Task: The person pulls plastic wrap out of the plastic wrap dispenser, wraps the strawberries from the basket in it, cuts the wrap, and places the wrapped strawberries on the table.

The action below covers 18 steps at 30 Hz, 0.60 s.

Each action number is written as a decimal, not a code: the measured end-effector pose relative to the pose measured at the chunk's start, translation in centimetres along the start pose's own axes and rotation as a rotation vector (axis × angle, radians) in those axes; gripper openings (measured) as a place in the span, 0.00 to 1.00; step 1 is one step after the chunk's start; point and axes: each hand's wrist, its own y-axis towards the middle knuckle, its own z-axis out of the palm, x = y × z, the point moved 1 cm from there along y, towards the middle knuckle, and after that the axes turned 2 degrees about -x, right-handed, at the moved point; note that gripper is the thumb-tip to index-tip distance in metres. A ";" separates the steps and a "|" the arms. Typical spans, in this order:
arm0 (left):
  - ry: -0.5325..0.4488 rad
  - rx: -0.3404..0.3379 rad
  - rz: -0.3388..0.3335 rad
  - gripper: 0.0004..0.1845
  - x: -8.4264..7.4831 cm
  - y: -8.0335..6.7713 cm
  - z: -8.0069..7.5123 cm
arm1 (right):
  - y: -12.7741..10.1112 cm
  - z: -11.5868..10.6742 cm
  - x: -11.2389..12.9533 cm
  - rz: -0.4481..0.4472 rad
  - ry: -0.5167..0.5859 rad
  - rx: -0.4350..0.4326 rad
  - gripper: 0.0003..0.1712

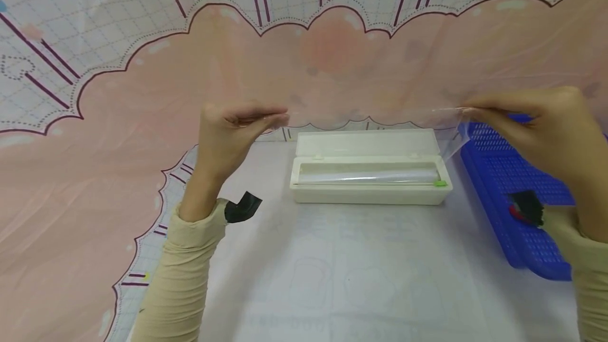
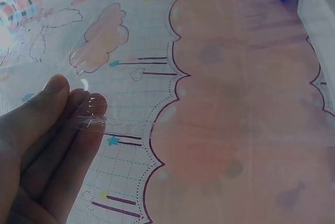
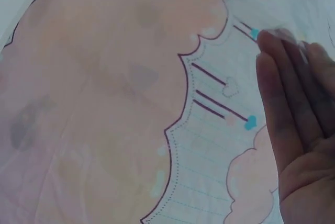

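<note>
A sheet of clear plastic wrap (image 1: 453, 144) is stretched between both hands above a white dispenser box (image 1: 370, 196). My left hand (image 1: 233, 136) pinches its left end between thumb and fingertips; creases gather there in the left wrist view. On the right side, my right hand (image 1: 546, 125) pinches the other end, and film hangs below those fingers. The box's lid (image 1: 368, 144) is tipped back, showing a roll (image 1: 366, 177) inside and a small green slider (image 1: 440, 183) at the right front. Whether the sheet still joins the roll, I cannot tell.
A blue perforated plastic basket (image 1: 494, 194) stands at the right, partly beneath the right hand and forearm. White covering (image 1: 361, 273) lies in front of the box. A pink and white patterned cloth (image 1: 119, 189) spreads behind and to the left.
</note>
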 end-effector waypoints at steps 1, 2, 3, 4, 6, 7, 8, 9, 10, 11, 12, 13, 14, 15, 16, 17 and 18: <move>0.002 0.012 0.003 0.07 -0.1 -0.1 -0.1 | -0.1 -0.1 -0.1 -0.001 0.021 0.006 0.09; 0.006 0.020 0.001 0.07 -0.2 -0.2 -0.2 | -0.2 -0.1 -0.2 0.005 0.036 0.018 0.09; 0.002 0.034 0.002 0.07 -0.2 -0.3 -0.3 | -0.3 -0.2 -0.3 0.007 0.051 0.031 0.09; -0.007 0.051 0.002 0.08 -0.3 -0.4 -0.4 | -0.5 -0.4 -0.4 0.018 0.061 0.052 0.09; -0.035 0.090 0.001 0.08 -0.5 -0.7 -0.6 | -0.7 -0.5 -0.5 0.041 0.079 0.097 0.10; -0.051 0.111 -0.003 0.08 -0.6 -0.8 -0.7 | -0.9 -0.6 -0.5 0.056 0.085 0.122 0.11; -0.067 0.130 -0.007 0.08 -0.7 -1.0 -0.8 | -1.1 -0.7 -0.6 0.068 0.096 0.147 0.12; -0.087 0.152 -0.009 0.07 -0.8 -1.1 -0.9 | -1.3 -0.7 -0.7 0.076 0.106 0.170 0.13; -0.099 0.167 -0.015 0.07 -0.9 -1.3 -0.9 | -1.6 -0.8 -0.8 0.090 0.114 0.195 0.15; -0.104 0.179 -0.021 0.08 -0.9 -1.4 -1.0 | -1.8 -0.8 -1.0 0.097 0.124 0.218 0.16; -0.100 0.186 -0.023 0.08 -1.0 -1.6 -1.0 | -2.0 -0.9 -1.0 0.099 0.129 0.239 0.17; -0.093 0.189 -0.026 0.09 -1.1 -1.7 -1.1 | -2.2 -1.0 -1.1 0.105 0.126 0.261 0.18; -0.087 0.193 -0.026 0.09 -1.2 -1.8 -1.1 | -2.3 -1.1 -1.1 0.102 0.129 0.280 0.20; -0.081 0.196 -0.026 0.11 -1.3 -1.9 -1.2 | -2.4 -1.2 -1.0 0.100 0.126 0.296 0.21; -0.079 0.200 -0.026 0.12 -1.4 -2.1 -1.2 | -2.5 -1.2 -1.0 0.096 0.126 0.314 0.21; -0.080 0.204 -0.027 0.13 -1.5 -2.2 -1.3 | -2.6 -1.3 -0.9 0.082 0.130 0.328 0.22; -0.084 0.211 -0.027 0.15 -1.6 -2.4 -1.3 | -2.6 -1.3 -0.8 0.072 0.136 0.343 0.23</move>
